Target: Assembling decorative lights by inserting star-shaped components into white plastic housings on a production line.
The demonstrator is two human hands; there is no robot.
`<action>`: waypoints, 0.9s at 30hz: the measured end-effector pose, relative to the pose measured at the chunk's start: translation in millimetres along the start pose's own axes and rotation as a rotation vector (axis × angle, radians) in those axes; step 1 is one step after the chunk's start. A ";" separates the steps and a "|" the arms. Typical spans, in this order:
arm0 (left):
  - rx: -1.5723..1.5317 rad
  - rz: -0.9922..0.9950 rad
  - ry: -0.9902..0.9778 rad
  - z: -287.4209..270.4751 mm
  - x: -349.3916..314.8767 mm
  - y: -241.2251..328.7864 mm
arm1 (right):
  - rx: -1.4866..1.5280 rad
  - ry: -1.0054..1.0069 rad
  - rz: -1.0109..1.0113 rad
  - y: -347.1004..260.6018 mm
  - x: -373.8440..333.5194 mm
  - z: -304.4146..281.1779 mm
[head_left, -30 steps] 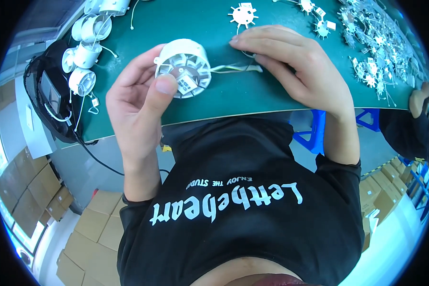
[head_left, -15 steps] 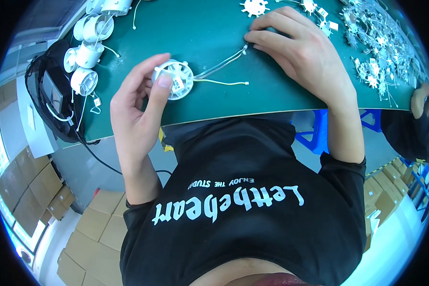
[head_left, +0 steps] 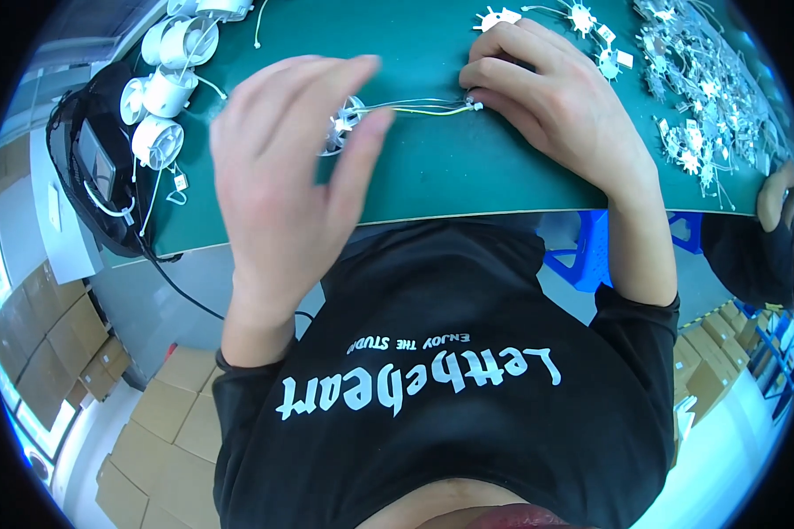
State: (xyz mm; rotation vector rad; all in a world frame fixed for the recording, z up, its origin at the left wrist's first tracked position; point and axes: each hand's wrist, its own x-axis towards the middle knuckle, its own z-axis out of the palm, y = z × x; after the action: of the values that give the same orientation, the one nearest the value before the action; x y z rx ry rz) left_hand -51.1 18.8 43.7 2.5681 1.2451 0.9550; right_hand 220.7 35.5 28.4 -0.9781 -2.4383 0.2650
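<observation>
A white round spoked housing (head_left: 341, 128) lies on the green table, partly hidden by my left hand (head_left: 282, 163). That hand is slightly smeared by motion, its thumb and fingers apart over the housing. From the housing, thin wires (head_left: 415, 108) stretch rightward to the fingertips of my right hand (head_left: 565, 106). The right thumb and fingers are pinched on the wires close to their ends, where small white tips (head_left: 476, 107) show. Just beyond the right hand lies a white spiked disc (head_left: 494, 18).
White cylindrical housings (head_left: 170, 92) with leads line the table's left side, beside a black mesh bag (head_left: 97, 167). Several spiked discs with wires form a pile (head_left: 701, 97) at the right. Another person's hand (head_left: 776, 189) rests at the far right edge. A blue stool (head_left: 580, 256) stands below.
My left hand has let go of the housing and moved up and right over it. The wires, apart earlier, now run together to my right hand, which has closed on them.
</observation>
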 end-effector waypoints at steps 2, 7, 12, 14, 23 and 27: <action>0.017 -0.014 -0.093 5.9 15.2 9.6 | 0.008 -0.013 0.005 -0.5 -0.7 1.7; -0.094 -0.015 -0.372 17.2 35.4 10.9 | 0.041 0.013 0.053 0.1 -10.1 9.0; -0.463 0.185 -0.379 20.7 34.0 6.0 | -0.059 -0.056 0.150 3.3 -10.4 7.4; -0.410 0.214 -0.355 22.1 33.5 4.3 | -0.082 -0.015 0.245 -0.9 -5.4 5.0; -0.340 -0.240 -0.182 -2.1 0.2 -1.3 | 0.236 0.215 0.208 -21.5 8.2 -6.5; -0.420 -0.157 -0.007 13.2 6.2 -2.1 | 0.407 0.073 0.216 -27.8 30.7 -9.4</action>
State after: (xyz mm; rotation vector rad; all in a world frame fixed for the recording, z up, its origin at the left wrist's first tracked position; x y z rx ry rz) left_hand -41.7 26.7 35.4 2.1191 1.0869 1.0422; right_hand 190.0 36.6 57.7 -1.0385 -2.0953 0.7526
